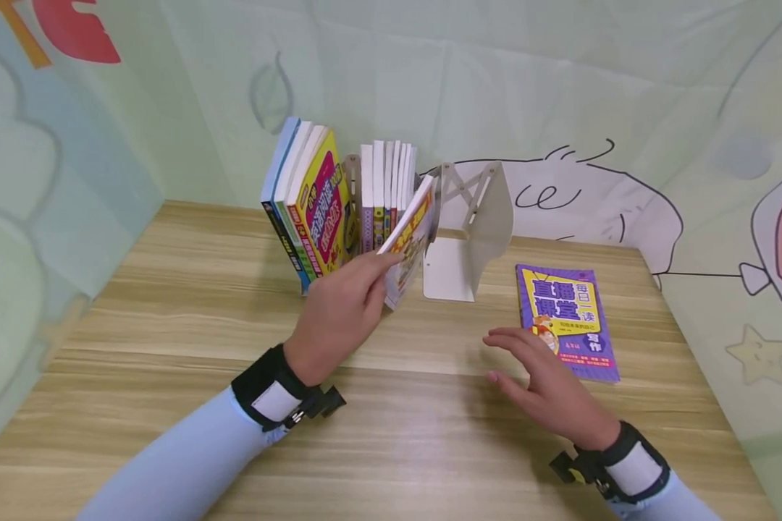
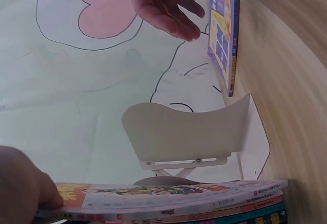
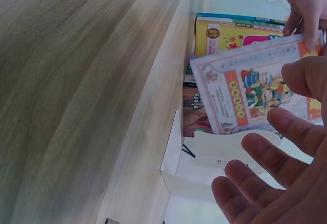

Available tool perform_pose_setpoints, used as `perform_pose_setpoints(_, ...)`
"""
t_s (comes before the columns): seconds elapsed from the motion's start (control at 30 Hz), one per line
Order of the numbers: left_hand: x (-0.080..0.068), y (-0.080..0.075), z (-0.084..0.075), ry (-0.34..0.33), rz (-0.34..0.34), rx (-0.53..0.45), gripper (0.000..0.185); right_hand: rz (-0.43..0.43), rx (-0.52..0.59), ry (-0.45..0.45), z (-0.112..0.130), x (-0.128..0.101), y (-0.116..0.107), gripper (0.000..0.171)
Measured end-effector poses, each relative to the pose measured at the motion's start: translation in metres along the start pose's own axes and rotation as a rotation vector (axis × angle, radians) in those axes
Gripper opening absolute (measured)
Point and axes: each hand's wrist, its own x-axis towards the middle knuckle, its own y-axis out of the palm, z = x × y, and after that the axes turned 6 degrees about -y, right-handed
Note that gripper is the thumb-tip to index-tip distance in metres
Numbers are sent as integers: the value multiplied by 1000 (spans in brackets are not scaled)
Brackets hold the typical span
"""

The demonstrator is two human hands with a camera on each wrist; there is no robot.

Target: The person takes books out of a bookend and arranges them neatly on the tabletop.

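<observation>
A thin illustrated paperback book (image 1: 409,246) is gripped by the left hand (image 1: 339,311) and tilted into the white metal expandable book rack (image 1: 472,231); it must next be stood upright. The right hand (image 1: 547,380) hovers open, holding nothing.

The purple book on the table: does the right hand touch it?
Apart. In the head view the right hand hovers open beside the purple book; the fingers point away from it, over bare table.

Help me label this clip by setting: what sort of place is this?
Probably a child's study corner or a staged desk booth: a wooden desk, cartoon-printed cloth walls, and children's books standing in an expandable book rack. The left hand grips one book.
</observation>
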Motion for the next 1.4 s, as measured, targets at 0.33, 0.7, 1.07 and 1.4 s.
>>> perform_pose_setpoints(0.33, -18, -21, -16, 72, -8, -17, 34, -57, 42, 80, -1, 1, -3, 74)
perform_pose_setpoints(0.7, -35, -35, -43, 147, 130, -94, 37, -178, 123, 121, -2, 1, -7, 84)
perform_pose_setpoints(1.07, -45, -39, -56, 137, 223, -153, 44, -135, 77, -11, 2, 3, -8, 57)
perform_pose_setpoints(1.4, -46, -40, -55, 172, 208, -174, 43, -208, 74, -107, 2, -3, -7, 35)
